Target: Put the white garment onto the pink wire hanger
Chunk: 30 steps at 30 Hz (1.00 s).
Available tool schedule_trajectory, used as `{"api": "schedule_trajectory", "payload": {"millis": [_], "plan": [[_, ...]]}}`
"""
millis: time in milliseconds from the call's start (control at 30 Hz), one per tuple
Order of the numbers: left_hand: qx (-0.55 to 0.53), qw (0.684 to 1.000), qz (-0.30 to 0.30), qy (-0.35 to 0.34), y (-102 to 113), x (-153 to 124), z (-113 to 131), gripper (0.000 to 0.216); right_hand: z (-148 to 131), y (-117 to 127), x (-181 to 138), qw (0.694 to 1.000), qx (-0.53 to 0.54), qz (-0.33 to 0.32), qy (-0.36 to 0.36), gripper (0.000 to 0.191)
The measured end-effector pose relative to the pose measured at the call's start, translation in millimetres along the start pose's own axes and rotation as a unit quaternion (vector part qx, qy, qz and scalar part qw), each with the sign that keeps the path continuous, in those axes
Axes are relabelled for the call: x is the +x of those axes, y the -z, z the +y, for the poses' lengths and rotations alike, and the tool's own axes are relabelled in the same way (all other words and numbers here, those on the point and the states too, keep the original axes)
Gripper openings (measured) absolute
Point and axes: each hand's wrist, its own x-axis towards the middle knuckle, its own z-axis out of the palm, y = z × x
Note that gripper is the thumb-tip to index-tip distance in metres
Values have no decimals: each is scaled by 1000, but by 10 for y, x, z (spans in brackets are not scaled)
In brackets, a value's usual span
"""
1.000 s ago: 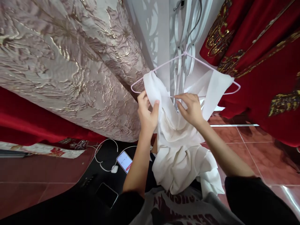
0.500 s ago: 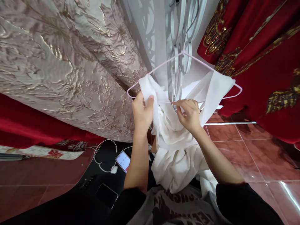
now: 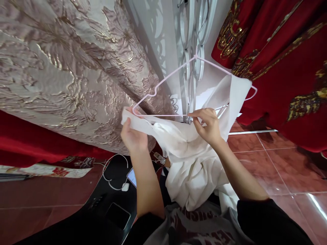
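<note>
A white sleeveless garment [image 3: 196, 170] lies bunched over my lap, its upper part raised towards a pale pink hanger [image 3: 176, 70]. One shoulder strap still loops over the hanger's right arm. My left hand [image 3: 134, 136] is closed on the other strap, beside the hanger's left tip; that strap is off the hanger's left arm. Between thumb and finger, my right hand [image 3: 205, 124] pinches the hanger's bottom bar near its middle. Some fingertips of the left hand are hidden behind the fabric.
Pink-gold brocade curtain [image 3: 76, 75] hangs at left, red embroidered cloth [image 3: 276, 78] at right. White metal scrollwork [image 3: 187, 64] stands behind the hanger. Down left, a black surface [image 3: 102, 217] holds a dark phone [image 3: 118, 216], a lit phone [image 3: 132, 177] and a white cable [image 3: 104, 170].
My left hand has moved left and down, drawing the strap off the hanger's left arm and past its tip. My right hand keeps its pinch on the bottom bar.
</note>
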Motion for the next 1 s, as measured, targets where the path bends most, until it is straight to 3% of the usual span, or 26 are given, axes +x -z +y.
{"api": "schedule_trajectory", "payload": {"millis": [67,133,300,367,467,533,567,633,733,867,1000], "plan": [[-8,997,-38,69,-119,-179,-181,35,-24,-47,-1,1000,6,-7,-1,29],[-6,995,-44,89,-324,-337,-313,40,-65,-93,9,1000,8,-20,-9,30],[-4,1000,-15,-5,-682,-457,-407,30,-220,-5,-20,997,43,-56,-29,29],[4,1000,-13,-8,-696,-454,-399,33,-241,144,-65,998,30,20,-50,25],[13,1000,-20,-1,-661,-465,-385,36,-142,430,-87,959,-39,248,-131,23],[3,1000,-28,0,-643,-477,-382,35,-18,602,-37,931,-58,299,-200,32],[-4,1000,-31,1,-638,-481,-383,34,37,668,8,932,-52,270,-235,33],[-12,999,-30,0,-635,-483,-389,34,98,755,118,947,-37,153,-280,28],[-6,1000,-30,-2,-630,-474,-402,36,40,811,283,959,-33,27,-281,31],[11,999,-34,6,-607,-452,-404,37,-70,926,472,952,64,25,-300,27],[21,999,-37,20,-590,-417,-390,38,37,1186,667,908,248,47,-335,25]]}}
